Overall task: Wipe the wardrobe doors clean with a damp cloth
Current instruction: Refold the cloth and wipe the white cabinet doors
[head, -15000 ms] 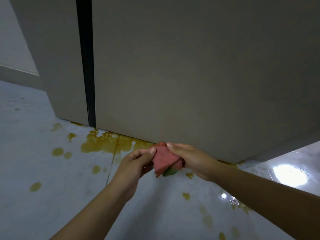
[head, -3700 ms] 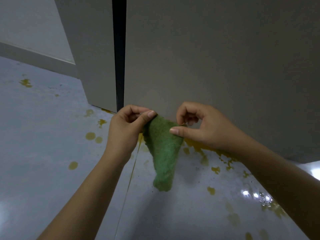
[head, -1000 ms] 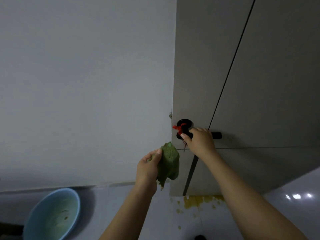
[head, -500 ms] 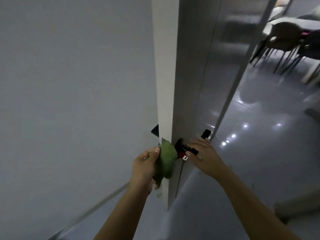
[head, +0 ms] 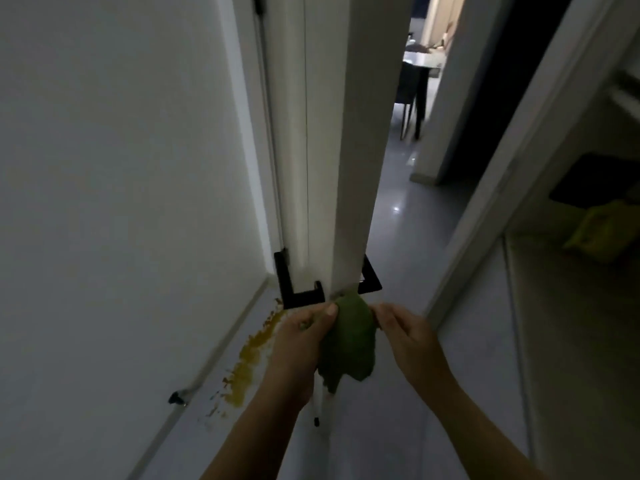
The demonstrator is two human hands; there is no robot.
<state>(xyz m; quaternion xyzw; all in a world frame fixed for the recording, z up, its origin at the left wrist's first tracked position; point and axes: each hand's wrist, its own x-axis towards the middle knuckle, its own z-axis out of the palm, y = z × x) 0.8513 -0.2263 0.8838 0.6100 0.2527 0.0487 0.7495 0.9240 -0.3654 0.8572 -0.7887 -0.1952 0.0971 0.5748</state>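
A tall pale wardrobe door [head: 349, 140] is seen edge-on at centre frame, swung out from the white wall on the left, with black angular handles [head: 299, 291] jutting from it low down. On the grey glossy floor [head: 398, 237], a yellow-orange spill [head: 251, 355] is spread near the skirting on the left. At the near centre, just below the door's edge, a soft green terry cloth [head: 349, 341] is held bunched; its upper corner is pinched by the left hand [head: 298, 341], thumb over the fold, while its right edge is nipped by the fingertips of the right hand [head: 403, 336]. The cloth is judged light, limp and damp, so it is best gathered into a flat pad in the palm, not left dangling from one corner.
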